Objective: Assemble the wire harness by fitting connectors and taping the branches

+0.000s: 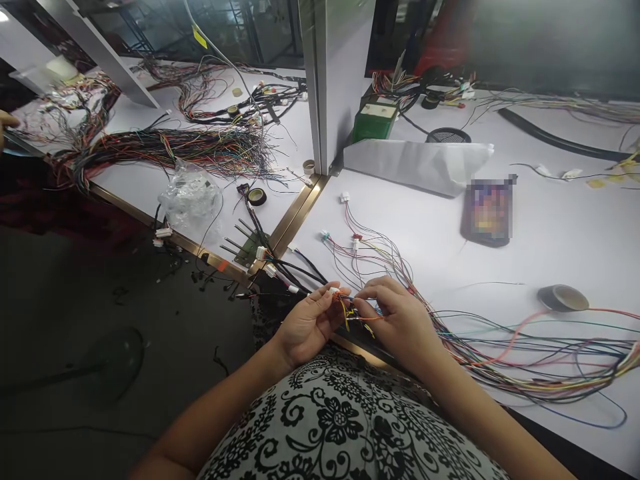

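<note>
Between its thumb and fingers, my left hand (310,323) pinches a small white connector (335,291) with orange and yellow wires at it. Close on its right, my right hand (400,317) is closed on thin wires that run to the connector. An orange wire (369,319) and short yellow ends hang below the fingers. Both hands are just over the table's front edge. Past my right hand, a long bundle of coloured wires (525,373) stretches to the right. Several loose ends carry plugs, among them a white connector (345,197) and a teal connector (325,235).
Black-sleeved cables (300,267) lie left of my hands beside a metal bracket with prongs (247,243). A tape roll (564,298), a phone-like object (487,212) and a white sheet (415,163) are on the right. A thick wire bundle (165,152) fills the left table. Another person's hand (7,121) shows far left.
</note>
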`<act>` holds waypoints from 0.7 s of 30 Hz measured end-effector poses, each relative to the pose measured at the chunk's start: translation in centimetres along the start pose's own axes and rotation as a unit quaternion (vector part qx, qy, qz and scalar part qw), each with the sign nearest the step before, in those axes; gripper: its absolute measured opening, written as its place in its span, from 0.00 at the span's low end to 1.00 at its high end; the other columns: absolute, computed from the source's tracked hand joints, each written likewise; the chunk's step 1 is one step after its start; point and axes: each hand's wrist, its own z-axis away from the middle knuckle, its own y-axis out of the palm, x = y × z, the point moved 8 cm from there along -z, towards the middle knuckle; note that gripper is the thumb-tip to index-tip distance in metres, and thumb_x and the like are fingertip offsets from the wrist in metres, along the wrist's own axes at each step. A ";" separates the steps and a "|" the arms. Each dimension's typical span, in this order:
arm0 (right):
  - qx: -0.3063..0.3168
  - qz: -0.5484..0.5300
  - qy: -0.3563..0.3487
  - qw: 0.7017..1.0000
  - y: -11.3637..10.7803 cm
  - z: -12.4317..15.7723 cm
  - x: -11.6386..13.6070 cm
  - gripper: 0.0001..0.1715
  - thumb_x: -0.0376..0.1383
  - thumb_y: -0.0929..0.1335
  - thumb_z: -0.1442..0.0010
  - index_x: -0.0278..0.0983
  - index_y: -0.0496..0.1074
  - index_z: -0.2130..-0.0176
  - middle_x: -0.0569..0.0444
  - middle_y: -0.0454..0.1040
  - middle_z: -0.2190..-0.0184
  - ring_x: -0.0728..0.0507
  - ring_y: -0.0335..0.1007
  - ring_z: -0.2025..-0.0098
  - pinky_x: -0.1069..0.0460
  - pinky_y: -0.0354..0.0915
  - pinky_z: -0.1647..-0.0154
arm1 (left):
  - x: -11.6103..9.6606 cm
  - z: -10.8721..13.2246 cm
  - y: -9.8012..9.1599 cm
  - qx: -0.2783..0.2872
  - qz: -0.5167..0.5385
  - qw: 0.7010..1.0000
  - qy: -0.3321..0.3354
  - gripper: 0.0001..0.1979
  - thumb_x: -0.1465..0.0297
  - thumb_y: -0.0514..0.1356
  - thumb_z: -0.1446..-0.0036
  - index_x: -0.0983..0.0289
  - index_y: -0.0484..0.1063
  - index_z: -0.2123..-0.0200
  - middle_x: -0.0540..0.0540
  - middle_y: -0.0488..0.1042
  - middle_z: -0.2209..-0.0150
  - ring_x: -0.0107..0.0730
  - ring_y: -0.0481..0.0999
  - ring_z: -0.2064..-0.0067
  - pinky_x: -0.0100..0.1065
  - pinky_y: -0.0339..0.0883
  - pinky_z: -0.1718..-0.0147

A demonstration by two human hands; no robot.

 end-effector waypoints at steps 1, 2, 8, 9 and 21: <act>0.012 0.005 0.010 1.000 0.1 0.0 -0.1 0.10 0.40 0.63 0.39 0.41 0.73 0.66 0.54 0.74 0.68 0.46 0.69 0.65 0.52 0.61 0.67 | 0.0 0.0 0.1 0.000 0.003 1.000 0.004 0.10 0.76 0.59 0.42 0.67 0.72 0.56 0.57 0.75 0.56 0.27 0.75 0.59 0.29 0.70 0.56; 0.025 0.010 0.024 0.999 0.3 0.1 -0.3 0.10 0.40 0.63 0.39 0.41 0.73 0.65 0.55 0.75 0.70 0.47 0.70 0.67 0.52 0.60 0.69 | -0.1 0.0 0.1 0.000 0.006 1.000 0.005 0.10 0.76 0.59 0.42 0.66 0.71 0.56 0.57 0.75 0.56 0.27 0.75 0.59 0.29 0.70 0.56; 0.023 0.046 0.058 0.997 0.5 0.6 -0.4 0.10 0.40 0.63 0.41 0.41 0.73 0.68 0.57 0.76 0.75 0.47 0.71 0.73 0.53 0.59 0.72 | 0.4 -0.2 -0.1 -0.006 0.008 1.000 -0.001 0.10 0.76 0.58 0.42 0.66 0.71 0.56 0.57 0.75 0.56 0.26 0.75 0.60 0.29 0.70 0.58; 0.015 0.050 0.058 0.997 0.5 0.6 -0.4 0.10 0.40 0.63 0.41 0.40 0.72 0.68 0.57 0.77 0.75 0.47 0.72 0.73 0.53 0.59 0.72 | 0.4 -0.2 -0.1 -0.005 0.008 1.000 -0.003 0.10 0.76 0.58 0.42 0.66 0.71 0.56 0.57 0.75 0.56 0.27 0.75 0.61 0.29 0.70 0.58; -0.050 0.059 0.012 0.997 0.2 0.6 -0.3 0.10 0.41 0.65 0.42 0.38 0.71 0.71 0.58 0.74 0.79 0.49 0.68 0.78 0.54 0.56 0.77 | 0.2 0.1 0.8 0.004 -0.007 1.000 0.020 0.08 0.77 0.59 0.42 0.66 0.71 0.58 0.57 0.75 0.56 0.26 0.75 0.60 0.29 0.69 0.57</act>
